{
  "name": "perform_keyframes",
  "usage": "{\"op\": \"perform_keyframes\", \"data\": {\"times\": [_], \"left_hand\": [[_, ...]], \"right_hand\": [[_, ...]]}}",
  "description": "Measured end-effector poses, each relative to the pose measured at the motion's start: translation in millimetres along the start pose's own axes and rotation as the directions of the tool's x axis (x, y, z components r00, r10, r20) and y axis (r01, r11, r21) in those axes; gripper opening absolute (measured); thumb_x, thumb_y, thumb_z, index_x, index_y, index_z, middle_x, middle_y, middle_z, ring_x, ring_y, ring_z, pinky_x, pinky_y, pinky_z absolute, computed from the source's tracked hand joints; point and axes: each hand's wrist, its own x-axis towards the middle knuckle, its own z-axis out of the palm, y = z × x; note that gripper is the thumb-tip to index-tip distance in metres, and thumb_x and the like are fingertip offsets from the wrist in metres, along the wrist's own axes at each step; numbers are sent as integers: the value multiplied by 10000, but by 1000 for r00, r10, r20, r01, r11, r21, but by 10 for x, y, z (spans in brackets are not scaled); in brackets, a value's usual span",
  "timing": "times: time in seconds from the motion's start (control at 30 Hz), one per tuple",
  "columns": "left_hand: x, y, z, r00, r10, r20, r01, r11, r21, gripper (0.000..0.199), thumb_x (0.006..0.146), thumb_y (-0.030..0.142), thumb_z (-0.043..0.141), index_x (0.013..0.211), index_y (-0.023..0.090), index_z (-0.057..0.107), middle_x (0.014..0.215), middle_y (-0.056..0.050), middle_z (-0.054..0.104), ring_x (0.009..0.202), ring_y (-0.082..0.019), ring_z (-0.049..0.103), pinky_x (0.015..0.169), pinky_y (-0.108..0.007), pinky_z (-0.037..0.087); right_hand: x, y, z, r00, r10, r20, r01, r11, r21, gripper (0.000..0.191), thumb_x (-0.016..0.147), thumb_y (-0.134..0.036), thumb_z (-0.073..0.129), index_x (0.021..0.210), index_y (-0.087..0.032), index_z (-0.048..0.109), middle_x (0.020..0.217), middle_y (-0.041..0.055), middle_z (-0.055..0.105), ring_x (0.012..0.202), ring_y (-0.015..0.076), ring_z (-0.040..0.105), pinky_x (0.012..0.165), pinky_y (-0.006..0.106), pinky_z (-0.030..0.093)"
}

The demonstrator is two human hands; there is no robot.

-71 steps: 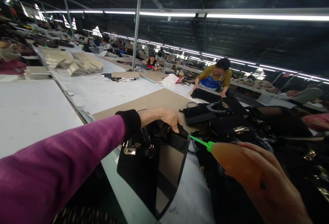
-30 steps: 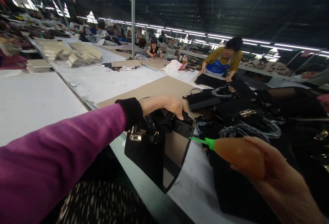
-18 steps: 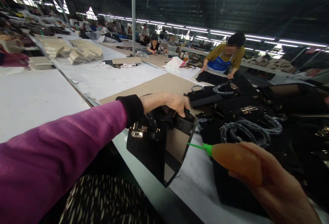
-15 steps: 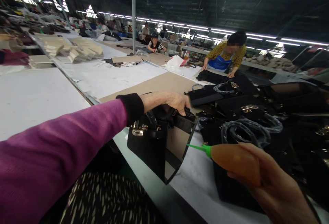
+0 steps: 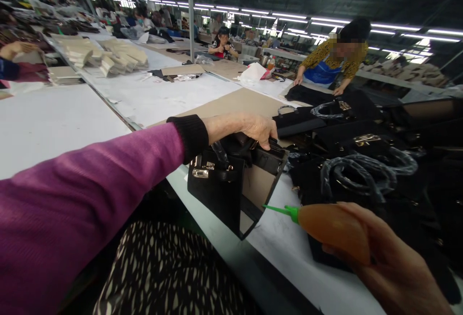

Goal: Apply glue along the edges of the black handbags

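My left hand (image 5: 261,130) is closed on the upper far edge of a black handbag (image 5: 215,187) with gold-coloured metal fittings. The bag lies tilted at the table's near edge, its open side showing a beige lining. In my right hand (image 5: 383,252) is a squeeze bottle (image 5: 331,223) of amber liquid, held on its side with the fingers wrapped round it. Its thin green nozzle points left, and the tip appears at the bag's open edge; whether it touches I cannot tell.
More black handbags (image 5: 336,204) with plastic-wrapped handles are heaped on the right. A co-worker in a blue apron (image 5: 321,71) leans over black pieces at the back right. Stacks of cream-coloured pieces (image 5: 119,57) lie at the far left. A metal post (image 5: 191,16) rises behind the table.
The view has shifted, so the bag and my left hand appear slightly further right and higher. Both hands keep their grips. Another person's hand has come into view at the far left.
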Motion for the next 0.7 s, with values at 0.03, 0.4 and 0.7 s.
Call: {"op": "perform_keyframes", "data": {"times": [0.03, 0.4, 0.7], "left_hand": [[-8, 13, -2, 1000, 0, 3, 0, 1000, 15, 273, 713, 165, 597, 978, 154, 662, 887, 0, 661, 766, -131, 527, 695, -196, 376], [-33, 16, 15, 999, 36, -21, -34, 997, 71, 275, 711, 186, 598, 976, 172, 668, 851, 5, 655, 775, -144, 514, 717, -219, 358], [-108, 32, 41, 999, 31, -44, -27, 996, 85, 264, 726, 181, 597, 982, 160, 660, 810, 12, 640, 743, -133, 508, 688, -219, 356]], "right_hand": [[-15, -1, 14, 1000, 21, 14, -21, 1000, 11, 542, 716, -520, 627, 1199, -322, 481, 1117, 27, 598, 920, 257, 613, 692, 274, 541], [-102, -14, -3, 998, -22, 54, 23, 1000, -19, 495, 706, -508, 642, 1139, -305, 514, 1060, 30, 619, 852, 255, 630, 763, 328, 516], [-151, -165, 122, 981, 195, 16, -195, 968, 160, 572, 591, -531, 705, 1072, -260, 554, 992, 40, 654, 818, 272, 639, 699, 319, 538]]}}
